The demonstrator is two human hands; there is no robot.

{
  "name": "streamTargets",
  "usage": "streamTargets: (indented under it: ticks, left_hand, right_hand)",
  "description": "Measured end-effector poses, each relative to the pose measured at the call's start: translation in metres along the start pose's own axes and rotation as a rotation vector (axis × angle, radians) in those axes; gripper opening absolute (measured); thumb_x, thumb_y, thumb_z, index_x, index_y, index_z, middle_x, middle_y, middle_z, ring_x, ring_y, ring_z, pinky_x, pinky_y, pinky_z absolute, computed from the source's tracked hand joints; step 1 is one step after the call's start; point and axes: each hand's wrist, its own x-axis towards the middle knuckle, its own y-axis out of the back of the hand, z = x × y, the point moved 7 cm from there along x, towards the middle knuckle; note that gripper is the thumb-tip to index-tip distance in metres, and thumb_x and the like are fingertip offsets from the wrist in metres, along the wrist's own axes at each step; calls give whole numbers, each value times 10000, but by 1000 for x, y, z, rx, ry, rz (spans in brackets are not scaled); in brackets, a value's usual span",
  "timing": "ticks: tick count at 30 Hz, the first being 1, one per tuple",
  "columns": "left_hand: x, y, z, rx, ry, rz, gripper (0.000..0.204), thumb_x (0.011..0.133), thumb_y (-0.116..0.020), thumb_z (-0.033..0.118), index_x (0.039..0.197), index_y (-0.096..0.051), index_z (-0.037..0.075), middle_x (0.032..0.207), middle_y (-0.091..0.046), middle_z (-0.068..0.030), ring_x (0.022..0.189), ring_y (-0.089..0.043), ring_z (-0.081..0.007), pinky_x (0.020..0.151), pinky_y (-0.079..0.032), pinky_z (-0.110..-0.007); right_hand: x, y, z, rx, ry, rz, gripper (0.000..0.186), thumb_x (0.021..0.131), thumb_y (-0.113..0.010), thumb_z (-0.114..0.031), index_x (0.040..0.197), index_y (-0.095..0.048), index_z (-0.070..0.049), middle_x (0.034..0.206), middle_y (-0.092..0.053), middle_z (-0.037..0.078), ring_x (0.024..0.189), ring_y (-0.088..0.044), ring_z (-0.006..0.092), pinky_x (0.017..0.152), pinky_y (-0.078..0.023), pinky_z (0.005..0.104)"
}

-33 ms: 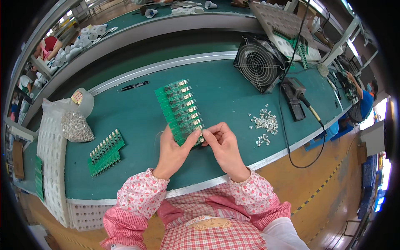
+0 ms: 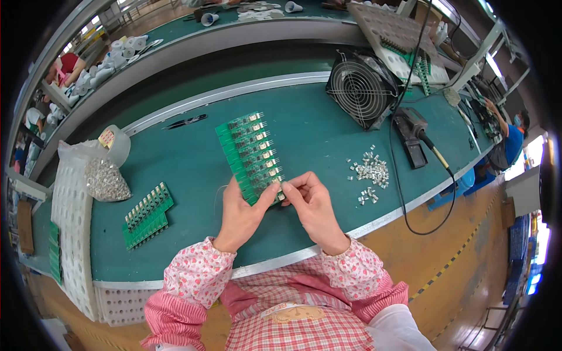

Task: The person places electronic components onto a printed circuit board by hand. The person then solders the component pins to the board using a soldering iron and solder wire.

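A green circuit board panel (image 2: 249,149), made of several joined strips with white connectors and pins along its right side, is held tilted above the bench. My left hand (image 2: 244,213) grips its near end, thumb on top and the other fingers hidden beneath. At the panel's near right corner, my right hand (image 2: 313,207) is closed in a pinch on the edge by the last connector; any small part between those fingertips is hidden. A second circuit board panel (image 2: 148,216) lies to the left. Small metallic connectors (image 2: 373,169) are scattered in a pile to the right.
Left on the green bench (image 2: 193,169) are a clear bag of small parts (image 2: 107,180), a tape roll (image 2: 120,146) and a white foam tray (image 2: 71,234). Tweezers (image 2: 186,121) lie farther back. A fan (image 2: 361,90) and a corded soldering iron (image 2: 430,143) with its holder stand right. A co-worker (image 2: 514,140) sits far right.
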Motion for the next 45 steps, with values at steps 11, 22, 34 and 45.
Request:
streamTargets:
  ticks: [11, 22, 34, 45]
  left_hand:
    - [0, -10, 1, -116, -7, -57, 270, 793, -693, 37, 1027, -560, 10, 925, -632, -24, 821, -589, -80, 734, -490, -233]
    - [-1, 7, -1, -188, 152, -63, 341, 795, -707, 105, 1086, -558, 7, 982, -634, -54, 870, -592, -113, 790, -488, -278]
    - [-1, 1, -9, -363, 60, -135, 402, 816, -682, 81, 1174, -506, 32, 1045, -606, -26, 935, -568, -84, 825, -478, -254]
    - [6, 8, -17, -238, 74, -63, 296, 784, -716, 96, 1030, -581, 1, 934, -649, -48, 828, -603, -106, 757, -503, -269]
  right_hand:
    - [-5, 10, -4, -24, 93, 62, 173, 882, -625, -128, 935, -529, 5, 810, -574, 36, 711, -542, 82, 641, -463, 235]
    - [-13, 86, -57, -1434, 703, 339, 109, 708, -715, -93, 794, -653, -66, 805, -577, 59, 845, -534, 265, 769, -410, 371]
    - [0, 85, -18, -12, -26, 216, 165, 899, -579, -84, 1027, -595, 18, 857, -618, 58, 716, -580, 87, 621, -473, 186]
    - [1, 29, -11, -181, 19, 65, 205, 884, -594, -89, 1043, -591, 40, 931, -654, 122, 806, -617, 143, 668, -514, 247]
